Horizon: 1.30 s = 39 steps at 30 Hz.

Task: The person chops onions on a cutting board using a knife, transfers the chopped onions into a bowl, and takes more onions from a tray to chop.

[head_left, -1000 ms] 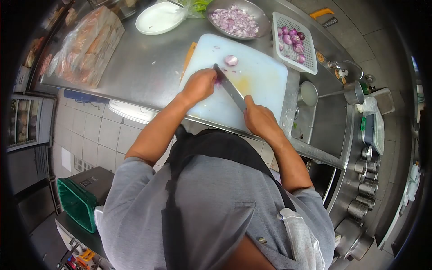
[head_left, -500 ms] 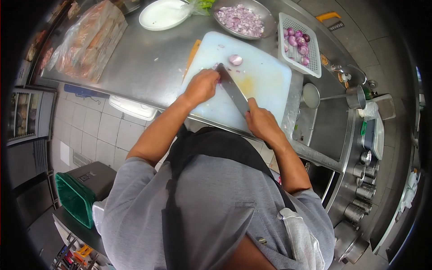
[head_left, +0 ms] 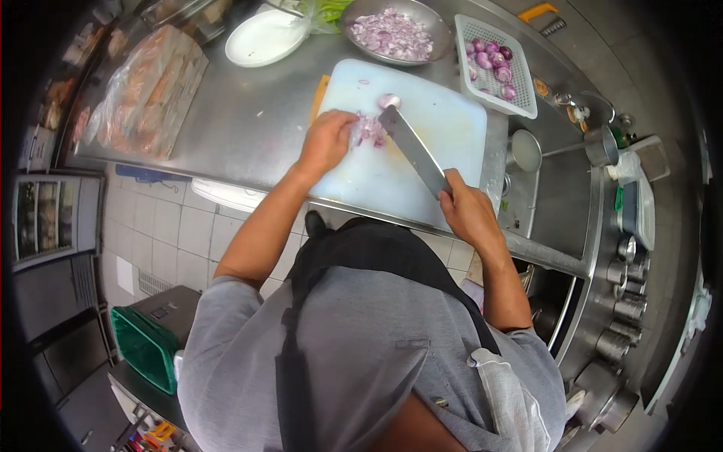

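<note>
My right hand (head_left: 468,209) is wrapped round the handle of a broad-bladed kitchen knife (head_left: 414,151). The blade slants up and left across a white cutting board (head_left: 444,124), its tip beside a small pile of chopped red onion (head_left: 369,131). On the pile's other side is my left hand (head_left: 327,142), its fingers bent and apart from the thumb, with nothing visibly gripped. A piece of peeled onion (head_left: 389,101) lies just beyond the knife tip.
Behind the board stands a metal bowl (head_left: 444,45) of chopped onion. A white perforated basket (head_left: 520,107) with several whole red onions is at the right. A white plate (head_left: 263,38), greens (head_left: 327,11) and a plastic-wrapped package (head_left: 151,90) lie leftward. A sink holds a pot (head_left: 525,151).
My left hand has drawn back left from the blade, uncovering the chopped onion pile. The knife and my right hand have shifted right.
</note>
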Each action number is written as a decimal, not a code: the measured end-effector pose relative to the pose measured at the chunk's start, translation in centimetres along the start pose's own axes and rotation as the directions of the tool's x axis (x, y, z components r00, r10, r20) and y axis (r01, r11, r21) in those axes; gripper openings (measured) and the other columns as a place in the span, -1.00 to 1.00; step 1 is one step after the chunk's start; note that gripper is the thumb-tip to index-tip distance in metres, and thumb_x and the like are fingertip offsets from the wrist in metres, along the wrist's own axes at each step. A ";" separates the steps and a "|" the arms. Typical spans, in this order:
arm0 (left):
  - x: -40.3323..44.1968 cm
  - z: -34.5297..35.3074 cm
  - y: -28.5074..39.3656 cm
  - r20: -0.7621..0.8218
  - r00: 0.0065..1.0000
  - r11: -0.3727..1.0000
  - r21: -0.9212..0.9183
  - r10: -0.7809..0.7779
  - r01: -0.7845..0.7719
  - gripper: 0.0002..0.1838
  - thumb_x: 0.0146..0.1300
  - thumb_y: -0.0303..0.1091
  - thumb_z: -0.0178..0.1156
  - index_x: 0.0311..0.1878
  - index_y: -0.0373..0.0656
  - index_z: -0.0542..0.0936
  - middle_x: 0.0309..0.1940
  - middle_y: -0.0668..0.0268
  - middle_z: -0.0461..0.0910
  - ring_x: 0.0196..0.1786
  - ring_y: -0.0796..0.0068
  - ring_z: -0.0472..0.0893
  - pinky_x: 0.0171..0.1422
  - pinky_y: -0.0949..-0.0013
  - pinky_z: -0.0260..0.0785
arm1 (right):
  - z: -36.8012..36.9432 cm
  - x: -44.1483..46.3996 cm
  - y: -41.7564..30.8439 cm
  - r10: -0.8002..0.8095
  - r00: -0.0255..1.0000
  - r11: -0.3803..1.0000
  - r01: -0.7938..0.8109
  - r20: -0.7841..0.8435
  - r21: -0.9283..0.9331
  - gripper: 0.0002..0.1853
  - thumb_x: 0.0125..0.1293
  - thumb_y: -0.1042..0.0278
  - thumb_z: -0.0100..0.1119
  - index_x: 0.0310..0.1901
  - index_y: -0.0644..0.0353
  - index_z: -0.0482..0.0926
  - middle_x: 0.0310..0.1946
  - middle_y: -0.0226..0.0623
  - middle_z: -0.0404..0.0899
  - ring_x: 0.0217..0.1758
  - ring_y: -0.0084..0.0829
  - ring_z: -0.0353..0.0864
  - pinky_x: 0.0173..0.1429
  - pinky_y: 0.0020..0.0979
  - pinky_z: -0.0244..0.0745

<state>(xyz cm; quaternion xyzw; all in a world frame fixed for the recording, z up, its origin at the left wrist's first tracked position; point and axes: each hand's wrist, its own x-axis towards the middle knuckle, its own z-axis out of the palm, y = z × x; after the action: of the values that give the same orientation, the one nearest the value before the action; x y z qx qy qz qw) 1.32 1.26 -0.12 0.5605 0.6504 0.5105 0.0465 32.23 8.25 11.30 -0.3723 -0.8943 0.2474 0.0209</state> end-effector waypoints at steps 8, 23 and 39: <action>3.1 1.6 4.8 0.255 0.921 0.924 0.166 0.296 -0.343 -0.87 0.30 -0.44 0.36 -0.11 -0.20 0.73 -0.16 0.21 0.70 -0.01 0.04 0.65 0.15 0.06 0.48 | -0.2 -0.6 -0.2 0.173 0.984 0.913 -0.177 0.043 0.368 -0.65 0.50 0.31 0.18 0.21 0.19 0.38 -0.37 0.16 0.67 -0.18 0.33 0.67 -0.06 0.19 0.47; 17.0 4.3 0.6 0.708 0.705 0.947 0.251 -0.036 -0.203 -0.36 0.35 -0.10 0.37 0.47 -0.07 0.56 0.12 -0.08 0.70 0.23 -0.09 0.67 0.38 0.07 0.49 | 4.2 0.2 -2.3 -0.232 0.955 0.972 0.218 0.187 0.092 -0.76 0.44 0.47 0.02 0.10 0.22 0.43 -0.36 0.14 0.71 -0.22 0.26 0.72 -0.12 0.20 0.53; 17.8 4.0 7.2 0.500 0.863 0.972 -0.156 -0.075 0.175 -0.56 0.24 -0.24 0.55 0.10 -0.29 0.71 -0.24 0.18 0.79 -0.24 0.42 0.78 -0.05 0.34 0.59 | 5.3 6.4 -1.3 -0.003 0.990 0.986 -0.020 0.139 0.167 -0.60 0.45 0.41 -0.02 0.27 0.26 0.44 -0.16 0.28 0.73 -0.05 0.27 0.74 0.10 0.22 0.54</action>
<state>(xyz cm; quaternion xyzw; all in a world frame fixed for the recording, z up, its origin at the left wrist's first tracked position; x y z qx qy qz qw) 2.21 16.42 12.28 0.6208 0.5989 0.4089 0.2979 25.56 9.51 6.34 -0.3549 -0.8679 0.3473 -0.0112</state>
